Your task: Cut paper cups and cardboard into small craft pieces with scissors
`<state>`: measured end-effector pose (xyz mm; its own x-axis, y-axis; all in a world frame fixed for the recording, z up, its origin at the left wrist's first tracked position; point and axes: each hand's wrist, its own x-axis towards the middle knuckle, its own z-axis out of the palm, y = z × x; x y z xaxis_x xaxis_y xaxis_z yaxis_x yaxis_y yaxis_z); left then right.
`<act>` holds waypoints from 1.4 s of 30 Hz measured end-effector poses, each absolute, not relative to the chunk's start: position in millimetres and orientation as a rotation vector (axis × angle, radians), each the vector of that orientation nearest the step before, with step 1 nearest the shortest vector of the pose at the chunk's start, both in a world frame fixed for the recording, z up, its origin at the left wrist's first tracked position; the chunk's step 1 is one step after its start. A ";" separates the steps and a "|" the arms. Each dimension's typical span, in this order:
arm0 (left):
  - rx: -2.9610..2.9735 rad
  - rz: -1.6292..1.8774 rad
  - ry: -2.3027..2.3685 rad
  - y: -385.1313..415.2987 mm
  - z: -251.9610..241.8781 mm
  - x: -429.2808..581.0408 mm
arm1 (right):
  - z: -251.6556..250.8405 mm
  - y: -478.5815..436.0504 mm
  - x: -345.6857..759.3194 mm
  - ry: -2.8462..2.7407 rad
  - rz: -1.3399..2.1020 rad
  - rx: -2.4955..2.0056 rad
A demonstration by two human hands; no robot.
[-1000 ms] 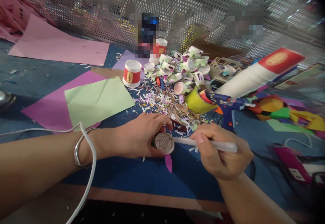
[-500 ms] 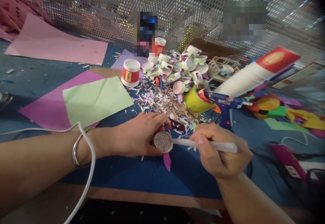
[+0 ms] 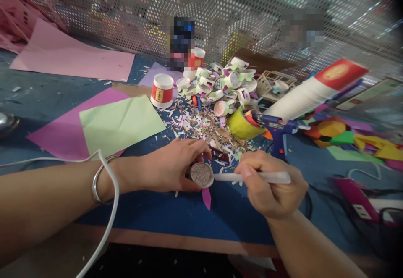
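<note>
My left hand (image 3: 178, 164) is closed around a small round paper piece (image 3: 202, 174) with a grid pattern on its pale face. A pointed magenta paper strip (image 3: 206, 198) sticks out below that piece. In my closed right hand (image 3: 272, 183) lies a white pen-shaped tool (image 3: 229, 177), held almost level. Its thin end meets the right edge of the round piece; whether it presses in I cannot tell. Just beyond my fingers lies a dark red object (image 3: 219, 153) among paper scraps (image 3: 201, 122).
Behind the scraps rises a heap of small white and green paper pieces (image 3: 233, 80). A blue glue gun (image 3: 278, 131) rests by a yellow container (image 3: 242, 124). Paper cups (image 3: 162, 91), a long cup stack (image 3: 302, 95), coloured sheets (image 3: 122, 122) and a white cable (image 3: 110, 215) lie around.
My right hand and the white tool have shifted very slightly left. My left hand still holds the round piece in about the same place.
</note>
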<state>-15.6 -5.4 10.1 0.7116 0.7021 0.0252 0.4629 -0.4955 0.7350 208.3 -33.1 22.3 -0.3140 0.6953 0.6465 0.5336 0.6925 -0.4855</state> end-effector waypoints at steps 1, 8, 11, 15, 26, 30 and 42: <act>2.182 0.424 0.880 -5.8 10.3 -15.5 | 20.9 -32.3 207.3 -1.948 0.218 -0.954; 2.238 0.608 0.903 -5.9 10.7 -17.1 | 14.5 -20.2 203.0 -1.486 0.105 -0.909; 2.277 0.773 0.968 -4.7 11.0 -18.4 | 16.4 -17.4 201.6 -1.365 0.207 -0.924; 2.342 0.984 1.062 -4.1 11.3 -18.4 | 16.9 -15.6 199.7 -1.415 0.409 -1.006; 2.602 1.100 1.072 -7.4 11.8 -15.9 | 7.3 -9.5 196.1 -1.661 0.853 -1.082; 2.645 1.086 1.035 -7.9 13.5 -14.6 | 10.5 -11.2 194.9 -1.648 0.900 -1.037; 2.517 1.227 0.942 -10.3 11.4 -13.4 | 10.2 -11.2 195.9 -1.658 0.967 -0.970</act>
